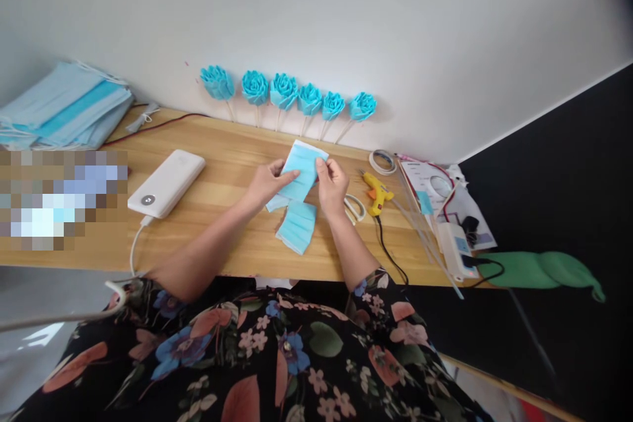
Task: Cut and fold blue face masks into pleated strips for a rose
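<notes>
Between my two hands is a blue pleated face mask piece (302, 171) with a white edge, raised over the table. My left hand (271, 181) pinches its left side, thumb lying across the front. At its upper right side, my right hand (332, 184) grips it between thumb and fingers. Just below, another cut mask piece (297, 227) lies on the wood, and a further scrap partly shows beneath my left hand. Scissors (355, 208) with pale handles lie beside my right wrist, partly hidden by it.
Several blue mask-fabric roses (284, 92) on sticks lean against the wall. A yellow glue gun (378, 194), tape roll (382, 162) and power strip (455, 250) are at right. A white power bank (167, 184) and stacked face masks (64, 105) are at left.
</notes>
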A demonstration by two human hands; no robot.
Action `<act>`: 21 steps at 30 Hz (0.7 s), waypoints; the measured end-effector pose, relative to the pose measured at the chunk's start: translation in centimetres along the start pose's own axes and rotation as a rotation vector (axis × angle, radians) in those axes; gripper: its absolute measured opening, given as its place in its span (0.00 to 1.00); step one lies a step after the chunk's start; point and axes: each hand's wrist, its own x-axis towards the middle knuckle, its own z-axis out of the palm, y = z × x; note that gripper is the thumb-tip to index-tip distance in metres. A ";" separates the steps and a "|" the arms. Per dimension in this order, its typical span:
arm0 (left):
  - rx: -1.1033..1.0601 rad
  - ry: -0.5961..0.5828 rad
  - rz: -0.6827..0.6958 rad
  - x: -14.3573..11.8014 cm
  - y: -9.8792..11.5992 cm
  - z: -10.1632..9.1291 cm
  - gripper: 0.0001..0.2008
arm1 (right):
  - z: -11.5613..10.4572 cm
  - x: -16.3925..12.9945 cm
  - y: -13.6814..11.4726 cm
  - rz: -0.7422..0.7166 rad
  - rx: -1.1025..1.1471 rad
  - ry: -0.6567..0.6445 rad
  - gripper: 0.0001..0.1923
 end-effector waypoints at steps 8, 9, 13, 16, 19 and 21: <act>0.111 -0.121 -0.009 -0.2 -0.7 0.5 0.20 | -0.2 -0.6 0.0 -0.079 -0.126 0.139 0.23; 0.120 -0.129 -0.002 -0.2 -0.7 0.5 0.21 | -0.2 -0.6 0.0 -0.082 -0.148 0.143 0.23; 0.060 -0.082 0.025 -0.2 -0.1 0.6 0.23 | -0.2 -0.8 0.1 -0.102 -0.187 0.109 0.22; -0.011 -0.014 0.037 -0.3 0.3 0.4 0.22 | 0.0 -1.0 0.1 -0.114 -0.200 0.083 0.22; -0.015 0.049 0.057 -0.4 0.7 0.3 0.21 | 0.1 -1.1 0.2 -0.111 -0.180 0.054 0.21; -0.004 0.063 0.068 -0.5 0.9 0.3 0.21 | 0.1 -1.1 0.3 -0.097 -0.153 0.026 0.20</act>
